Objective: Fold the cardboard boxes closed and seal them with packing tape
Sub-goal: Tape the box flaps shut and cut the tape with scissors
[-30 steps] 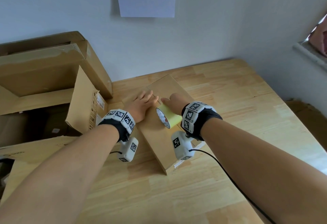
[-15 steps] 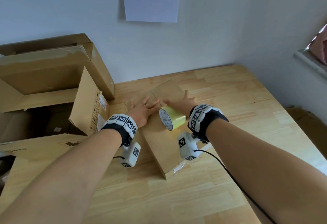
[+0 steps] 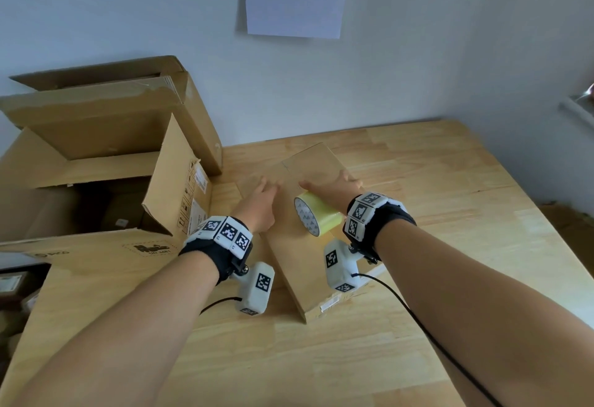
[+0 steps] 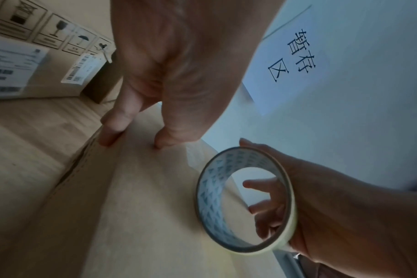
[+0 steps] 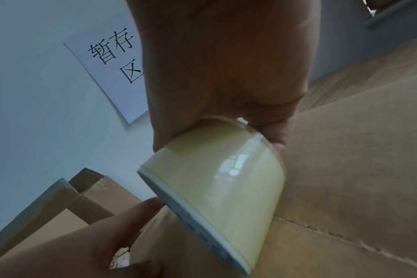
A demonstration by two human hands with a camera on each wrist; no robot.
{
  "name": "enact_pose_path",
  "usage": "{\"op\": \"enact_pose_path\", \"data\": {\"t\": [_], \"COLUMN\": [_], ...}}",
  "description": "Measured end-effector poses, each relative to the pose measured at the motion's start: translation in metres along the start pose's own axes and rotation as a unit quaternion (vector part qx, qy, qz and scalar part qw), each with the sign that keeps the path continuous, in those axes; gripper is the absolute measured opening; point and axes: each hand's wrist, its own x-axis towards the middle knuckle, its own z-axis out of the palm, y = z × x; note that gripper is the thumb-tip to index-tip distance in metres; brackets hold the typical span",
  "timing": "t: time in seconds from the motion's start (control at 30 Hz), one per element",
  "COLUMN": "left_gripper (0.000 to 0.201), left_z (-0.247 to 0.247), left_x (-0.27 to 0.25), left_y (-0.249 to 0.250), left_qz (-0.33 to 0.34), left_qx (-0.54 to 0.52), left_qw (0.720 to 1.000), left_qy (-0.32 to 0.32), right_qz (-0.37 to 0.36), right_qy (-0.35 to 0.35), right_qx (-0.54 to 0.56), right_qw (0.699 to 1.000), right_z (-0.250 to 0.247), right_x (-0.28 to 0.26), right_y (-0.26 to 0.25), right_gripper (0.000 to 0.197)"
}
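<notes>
Pressing on the flat cardboard box (image 3: 308,239), the left hand (image 3: 257,210) is keeping its fingers (image 4: 112,131) nearly straight, slightly apart. The right hand (image 3: 334,191) is wearing the yellowish tape roll (image 3: 316,218) around it, fingers spread beyond, touching the box. The box's long axis is running away from the person, under both hands.
</notes>
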Motion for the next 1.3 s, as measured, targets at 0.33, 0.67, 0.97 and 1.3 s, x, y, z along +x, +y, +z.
{"op": "enact_pose_path", "data": {"t": [0.33, 0.67, 0.97, 1.3], "left_gripper": [0.087, 0.086, 0.084, 0.084], "left_z": [-0.007, -0.007, -0.007, -0.007], "left_x": [0.004, 0.005, 0.008, 0.036], "left_y": [0.027, 0.033, 0.036, 0.021], "left_qz": [-0.023, -0.026, -0.039, -0.025], "left_qx": [0.135, 0.182, 0.174, 0.169], "left_qw": [0.987, 0.977, 0.978, 0.979], "left_qy": [-0.086, -0.106, -0.111, -0.114], "right_qz": [-0.005, -0.039, -0.05, -0.019], "right_qy": [-0.042, -0.071, -0.044, -0.03], "right_qx": [-0.067, -0.103, -0.089, -0.049], "right_qw": [0.997, 0.991, 0.994, 0.998], "right_z": [-0.008, -0.019, -0.011, -0.022], "right_x": [-0.014, -0.032, 0.011, -0.015], "right_y": [-0.01, -0.011, -0.003, -0.014], "right_gripper": [0.105, 0.084, 0.117, 0.098]}}
